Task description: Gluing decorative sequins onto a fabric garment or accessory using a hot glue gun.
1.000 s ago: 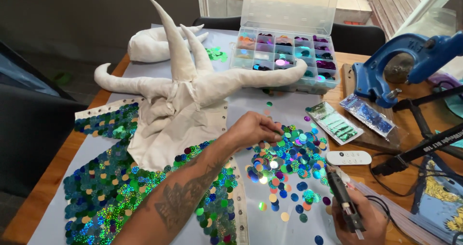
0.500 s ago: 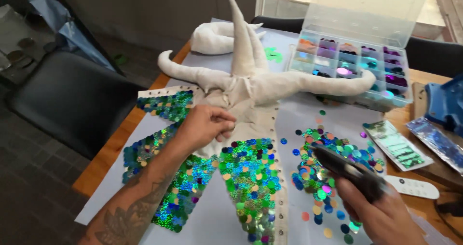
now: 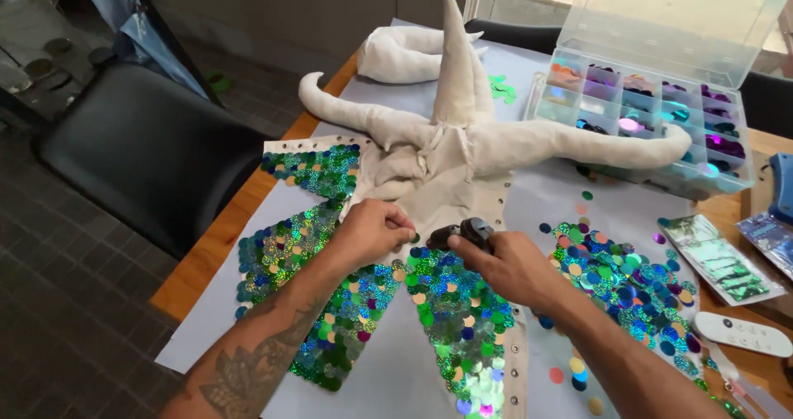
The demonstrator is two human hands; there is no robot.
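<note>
A cream stuffed fabric piece with several horn-like arms (image 3: 450,134) lies on grey paper (image 3: 396,378). Sequin-covered panels in green and blue (image 3: 297,246) fan out below it. My left hand (image 3: 372,229) is closed at the fabric's lower edge, fingertips pinched on something too small to make out. My right hand (image 3: 504,262) grips a black glue gun (image 3: 462,233), its nozzle pointing left toward my left fingertips. A loose pile of shiny sequins (image 3: 624,283) lies to the right of my right arm.
A clear compartment box of sequins (image 3: 652,118) with its lid up stands at the back right. Sequin packets (image 3: 714,258) and a white remote (image 3: 743,334) lie at the right. A black chair (image 3: 140,151) stands left of the wooden table (image 3: 206,250).
My left hand moved from the loose sequin pile to the fabric's lower edge. My right hand brought the glue gun up and left to meet it. The view shifted left.
</note>
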